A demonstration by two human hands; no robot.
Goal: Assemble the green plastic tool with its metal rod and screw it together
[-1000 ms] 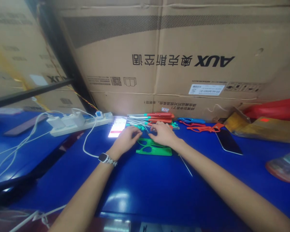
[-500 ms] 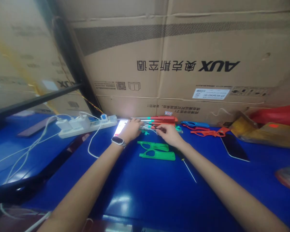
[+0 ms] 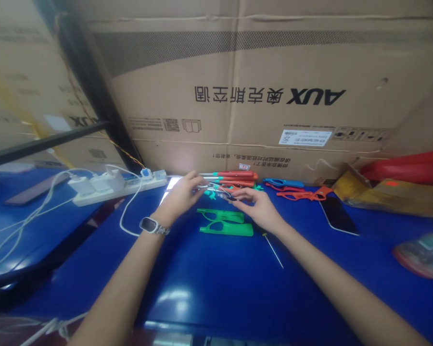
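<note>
My left hand (image 3: 183, 193), with a watch at its wrist, pinches the left end of a thin silvery lighter inner part (image 3: 216, 188). My right hand (image 3: 257, 205) is closed on the other end, where a small dark piece and a fine wire show. Fingers hide much of this part. Just beyond lie several red lighters (image 3: 238, 176) with long metal tubes. Small turquoise pieces (image 3: 210, 194) sit between my hands. Nearer to me are two green lighter shell halves (image 3: 226, 228), side by side. A thin metal rod with a yellow end (image 3: 274, 252) rests below my right hand.
A large cardboard box (image 3: 260, 62) stands behind the table. At left are a white power strip (image 3: 101, 192), cables and a black frame. A lit phone (image 3: 171, 185) is by my left hand. Blue (image 3: 283, 183) and orange shells (image 3: 306, 194) and a dark phone (image 3: 337, 216) lie right.
My left hand has turned and drawn slightly left and towards me, lifting the silvery part with my right hand. The view has shifted a little to the right.
</note>
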